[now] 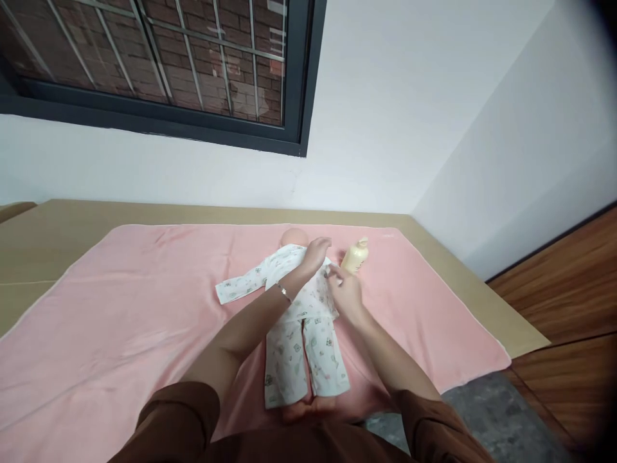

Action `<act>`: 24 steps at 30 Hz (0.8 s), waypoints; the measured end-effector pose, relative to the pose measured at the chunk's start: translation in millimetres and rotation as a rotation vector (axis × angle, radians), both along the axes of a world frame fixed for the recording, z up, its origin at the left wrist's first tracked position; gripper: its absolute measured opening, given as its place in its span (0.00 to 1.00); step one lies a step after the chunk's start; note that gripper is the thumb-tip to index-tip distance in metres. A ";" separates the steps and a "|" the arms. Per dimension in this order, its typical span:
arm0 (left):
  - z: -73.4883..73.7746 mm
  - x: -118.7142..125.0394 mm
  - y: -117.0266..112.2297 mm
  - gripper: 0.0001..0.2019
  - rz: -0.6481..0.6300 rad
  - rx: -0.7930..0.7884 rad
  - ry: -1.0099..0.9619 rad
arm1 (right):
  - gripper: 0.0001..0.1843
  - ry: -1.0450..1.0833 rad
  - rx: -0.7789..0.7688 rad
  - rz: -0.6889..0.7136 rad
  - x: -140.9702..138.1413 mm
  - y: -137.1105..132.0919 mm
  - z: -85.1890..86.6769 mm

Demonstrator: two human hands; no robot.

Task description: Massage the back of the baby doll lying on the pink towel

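Where walls [385,96] meet, blanket [120,308] bears doll [308,315].

"Where's the free room?"

"Left of the left hand [315,252], past the doll's [299,321] outstretched sleeve [238,284], the pink blanket [144,289] lies bare out to the worktop's [58,231] edge."

"And the other side?"

"A cream bottle [355,256] sits just beyond the right hand [344,290], close to its fingertips. Right of the bottle the blanket is bare too."

"Farther ahead?"

"The doll's head [294,236] is just past the left hand, then a strip of blanket, then the white wall [385,128]."

"Nearer the person?"

"The doll's legs [303,360] fill the gap between the forearms."
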State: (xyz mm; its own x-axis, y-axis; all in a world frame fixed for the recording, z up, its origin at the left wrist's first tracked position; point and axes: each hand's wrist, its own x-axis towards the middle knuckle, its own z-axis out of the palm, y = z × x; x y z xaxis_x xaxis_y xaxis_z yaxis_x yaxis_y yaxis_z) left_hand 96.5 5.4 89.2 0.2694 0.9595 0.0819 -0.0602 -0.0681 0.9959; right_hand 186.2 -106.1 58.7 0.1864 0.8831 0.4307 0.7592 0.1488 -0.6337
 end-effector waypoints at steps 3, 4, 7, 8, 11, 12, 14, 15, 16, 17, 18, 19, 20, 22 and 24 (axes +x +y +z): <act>12.7 38.6 -2.9 0.19 -0.274 -0.584 -0.308 | 0.29 0.010 0.227 -0.311 54.4 31.7 21.1; 14.1 49.0 -3.4 0.21 -0.316 -0.695 -0.395 | 0.30 -0.036 0.260 -0.321 70.1 43.5 23.5; 11.6 70.0 -3.7 0.24 -0.304 -0.841 -0.538 | 0.31 -0.162 0.231 -0.140 97.8 70.0 13.6; 9.4 73.5 -3.5 0.24 -0.289 -0.856 -0.554 | 0.29 -0.179 0.250 -0.119 100.4 75.3 6.3; 2.7 75.2 -3.7 0.24 -0.277 -0.862 -0.589 | 0.26 -0.136 0.381 -0.218 96.0 85.7 -17.0; 1.0 73.1 -4.3 0.24 -0.273 -0.854 -0.608 | 0.25 -0.122 0.416 -0.236 92.9 88.7 -22.9; -1.1 65.0 -6.2 0.24 -0.258 -0.849 -0.638 | 0.24 -0.097 0.486 -0.265 87.2 95.2 -30.2; -1.6 59.1 -7.7 0.25 -0.250 -0.861 -0.644 | 0.23 -0.086 0.513 -0.277 85.1 98.5 -31.8; -1.8 52.0 -9.6 0.26 -0.242 -0.883 -0.646 | 0.22 -0.075 0.534 -0.290 83.9 101.5 -32.3; -1.9 43.7 -12.0 0.26 -0.237 -0.913 -0.646 | 0.21 -0.063 0.547 -0.299 83.4 104.1 -32.3; -1.8 34.6 -15.1 0.27 -0.234 -0.942 -0.648 | 0.21 -0.051 0.557 -0.300 83.5 106.2 -31.9; -1.6 24.9 -18.9 0.27 -0.232 -0.966 -0.653 | 0.20 -0.040 0.571 -0.299 84.2 107.8 -31.5; -1.3 14.8 -23.5 0.27 -0.232 -0.979 -0.661 | 0.19 -0.030 0.587 -0.296 85.1 109.0 -31.1; 0.2 -5.1 -34.3 0.27 -0.221 -0.977 -0.673 | 0.18 0.003 0.616 -0.287 86.5 110.8 -30.8; 3.2 -23.2 -46.1 0.27 -0.200 -0.972 -0.661 | 0.18 0.055 0.643 -0.298 86.1 112.3 -30.8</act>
State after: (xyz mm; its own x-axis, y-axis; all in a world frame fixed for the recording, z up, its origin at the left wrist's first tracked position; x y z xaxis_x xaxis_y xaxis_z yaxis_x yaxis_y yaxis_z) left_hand 73.3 -40.7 92.4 0.6003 0.6422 -0.4766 -0.5048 0.7665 0.3970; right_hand 272.3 6.2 28.0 0.4168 0.3651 0.8325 0.7953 0.2970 -0.5284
